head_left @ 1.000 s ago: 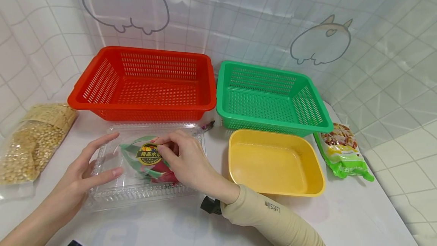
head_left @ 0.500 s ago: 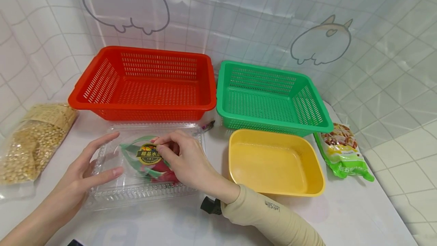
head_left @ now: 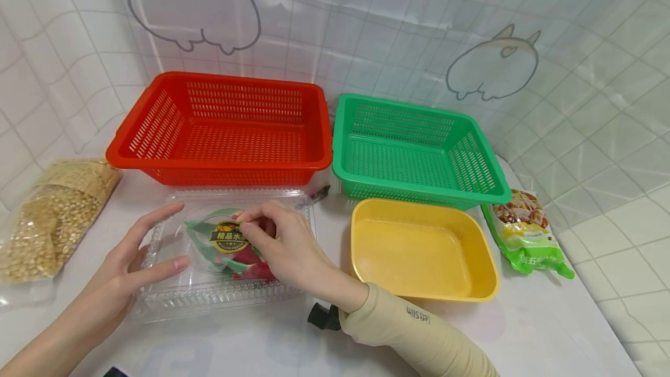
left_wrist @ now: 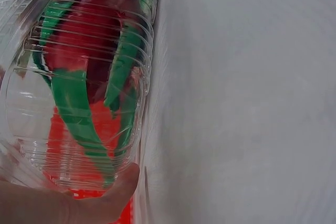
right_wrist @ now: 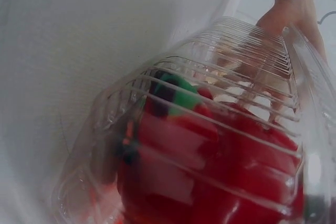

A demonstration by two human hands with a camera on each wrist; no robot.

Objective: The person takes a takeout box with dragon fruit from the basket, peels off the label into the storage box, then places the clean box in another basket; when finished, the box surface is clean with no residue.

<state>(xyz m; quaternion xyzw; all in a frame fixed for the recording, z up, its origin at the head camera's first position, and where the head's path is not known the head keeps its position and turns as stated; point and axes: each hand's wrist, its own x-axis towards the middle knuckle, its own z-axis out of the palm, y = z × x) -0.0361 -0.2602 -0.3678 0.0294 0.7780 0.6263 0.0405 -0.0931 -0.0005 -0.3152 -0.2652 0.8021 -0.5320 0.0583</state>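
Note:
A clear plastic box (head_left: 173, 290) with a ribbed rim lies closed on the table, a red and green dragon fruit (head_left: 251, 266) inside. A black and gold round sticker (head_left: 228, 237) is on its lid. My right hand (head_left: 285, 243) pinches at the sticker's right edge with thumb and forefinger. At the box's left side my left hand (head_left: 117, 278) rests with thumb and forefinger spread over the edge. The left wrist view shows the thumb (left_wrist: 118, 192) against the box's end and the fruit (left_wrist: 89, 40) through the ribs. Through the plastic, the right wrist view shows the fruit (right_wrist: 178, 166).
Behind the box stands a red basket (head_left: 220, 162), with a green basket (head_left: 419, 191) to its right. A yellow tub (head_left: 424, 249) is right of my right hand. A bag of kernels (head_left: 57, 220) lies far left, a green packet (head_left: 528, 237) far right, a small dark wrapper (head_left: 319, 193) behind the box.

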